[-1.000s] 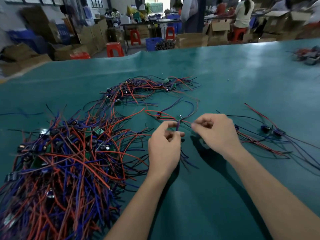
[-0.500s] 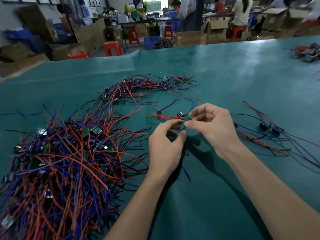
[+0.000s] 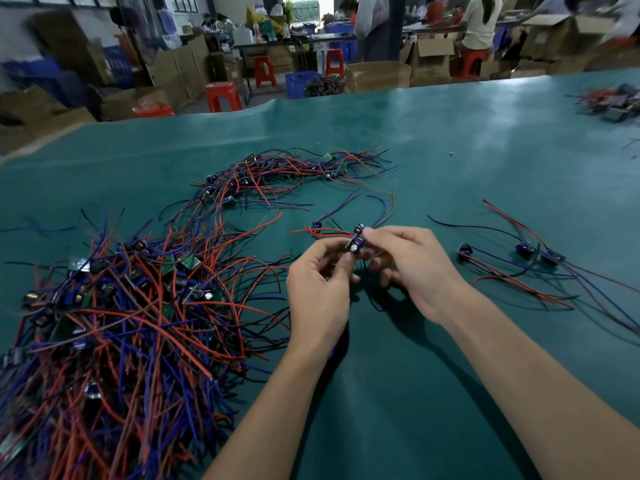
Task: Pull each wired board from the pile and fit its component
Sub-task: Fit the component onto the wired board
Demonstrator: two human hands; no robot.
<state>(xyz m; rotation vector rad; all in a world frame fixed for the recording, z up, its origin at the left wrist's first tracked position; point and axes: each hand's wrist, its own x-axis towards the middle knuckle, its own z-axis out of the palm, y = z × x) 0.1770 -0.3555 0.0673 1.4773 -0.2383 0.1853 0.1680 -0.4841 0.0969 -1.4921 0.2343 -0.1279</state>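
Wired board: a small board [image 3: 356,244] with a silver-topped part, raised above the counter's middle, between both hands; dark leads hang beneath.
Left hand: left hand [image 3: 320,289] pinches the board from below with thumb and forefinger.
Right hand: right hand [image 3: 412,268] curls its fingers onto the board's top; what it pinches there is probably a blue component, too small to tell.
Pile: tangled red and blue wired boards [image 3: 114,323] at the near left corner.
Finished set: a few wired boards [image 3: 526,258] toward the right edge.
Counter: green mat surface [image 3: 450,133].
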